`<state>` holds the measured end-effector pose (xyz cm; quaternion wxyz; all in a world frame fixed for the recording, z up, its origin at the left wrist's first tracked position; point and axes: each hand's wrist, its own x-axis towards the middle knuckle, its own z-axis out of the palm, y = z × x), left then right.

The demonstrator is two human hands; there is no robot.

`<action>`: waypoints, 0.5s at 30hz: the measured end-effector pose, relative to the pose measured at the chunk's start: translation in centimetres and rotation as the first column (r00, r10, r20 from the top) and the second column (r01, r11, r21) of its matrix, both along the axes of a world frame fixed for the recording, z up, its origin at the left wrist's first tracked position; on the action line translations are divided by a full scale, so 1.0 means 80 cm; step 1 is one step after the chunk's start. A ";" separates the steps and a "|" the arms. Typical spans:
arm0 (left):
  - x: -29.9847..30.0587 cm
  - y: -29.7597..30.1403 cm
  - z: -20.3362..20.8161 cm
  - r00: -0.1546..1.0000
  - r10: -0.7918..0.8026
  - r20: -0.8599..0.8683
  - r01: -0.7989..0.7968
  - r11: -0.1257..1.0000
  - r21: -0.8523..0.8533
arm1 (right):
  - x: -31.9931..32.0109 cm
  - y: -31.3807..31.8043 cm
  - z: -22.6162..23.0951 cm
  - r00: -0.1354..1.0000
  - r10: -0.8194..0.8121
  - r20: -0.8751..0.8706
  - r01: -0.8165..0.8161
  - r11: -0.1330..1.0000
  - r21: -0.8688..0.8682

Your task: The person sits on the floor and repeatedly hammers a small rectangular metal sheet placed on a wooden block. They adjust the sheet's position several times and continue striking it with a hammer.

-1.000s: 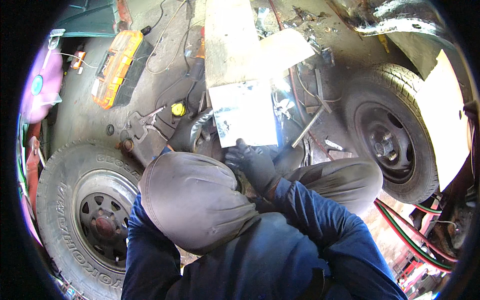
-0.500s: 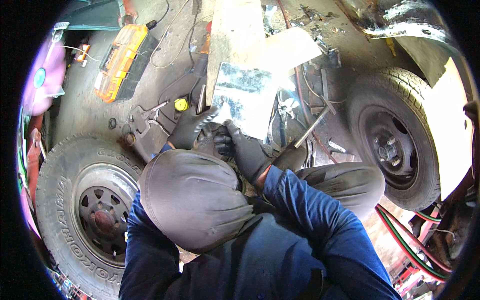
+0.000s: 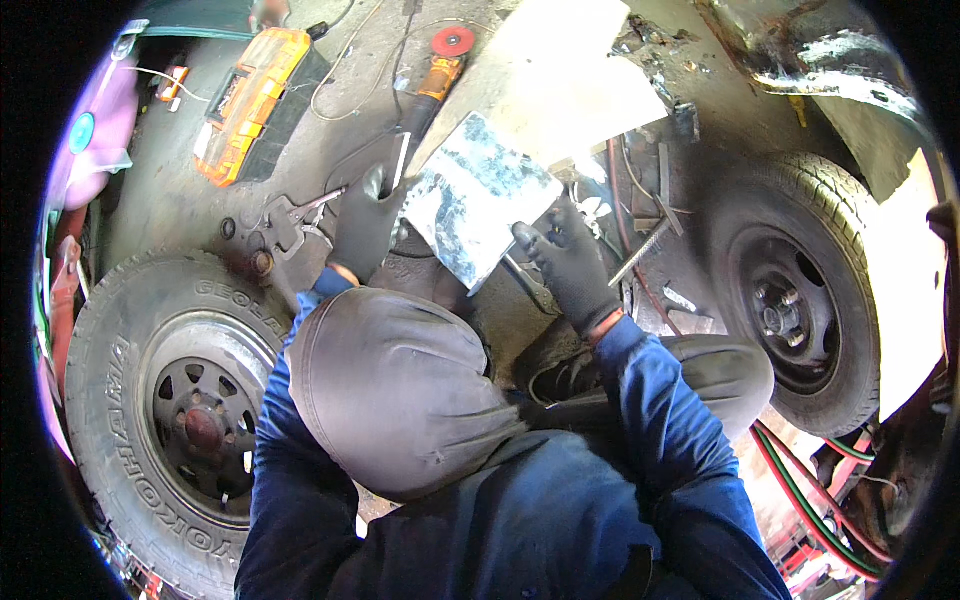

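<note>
Both my hands wear dark gloves and hold a shiny, scuffed sheet-metal plate [image 3: 478, 198] tilted above the ground. My left hand [image 3: 365, 222] grips its left edge, thumb up near the top corner. My right hand [image 3: 568, 262] holds the lower right edge with fingers spread along it. My bent knee in grey trousers [image 3: 390, 385] fills the view just below the plate. An orange angle grinder [image 3: 440, 62] with a red disc lies on the ground beyond the plate.
A loose wheel with a black rim [image 3: 165, 400] lies at my left; a mounted wheel [image 3: 790, 300] stands at the right. Locking pliers [image 3: 290, 215], an orange-black tool case [image 3: 255, 100], cables, a pale board [image 3: 560, 85] and red-green hoses [image 3: 810, 500] surround me.
Both hands have spread apart and lifted the metal plate, turning it to a tilted angle; earlier they were bunched together below it, near my knee.
</note>
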<state>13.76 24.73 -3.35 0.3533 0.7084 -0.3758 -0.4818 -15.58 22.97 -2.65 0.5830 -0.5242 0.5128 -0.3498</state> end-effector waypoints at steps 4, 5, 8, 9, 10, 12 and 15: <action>0.016 -0.039 -0.001 0.995 -0.098 0.015 0.099 0.972 -0.211 | 0.022 0.007 -0.039 0.968 -0.014 0.251 -0.079 0.931 0.356; 0.018 -0.050 0.001 0.981 -0.150 0.125 0.174 0.960 -0.220 | 0.025 0.010 -0.045 0.962 -0.050 0.270 -0.073 0.902 0.425; 0.023 -0.081 0.015 0.897 -0.278 0.344 0.326 0.941 -0.088 | 0.034 0.014 -0.057 0.980 -0.023 0.196 -0.049 0.934 0.354; 0.021 -0.089 0.020 0.895 -0.302 0.330 0.337 0.940 -0.055 | 0.035 0.013 -0.058 0.934 -0.119 0.337 -0.020 0.924 0.383; 0.019 -0.099 0.024 0.897 -0.319 0.305 0.345 0.938 -0.034 | 0.035 0.012 -0.058 0.959 -0.082 0.272 0.006 0.963 0.270; 0.016 -0.121 0.030 0.873 -0.413 0.260 0.417 0.908 0.043 | 0.033 0.008 -0.058 0.976 -0.037 0.213 0.012 0.993 0.120; 0.011 -0.145 0.024 0.805 -0.494 0.329 0.487 0.867 0.109 | 0.027 0.004 -0.054 0.951 -0.187 0.247 0.072 0.908 0.412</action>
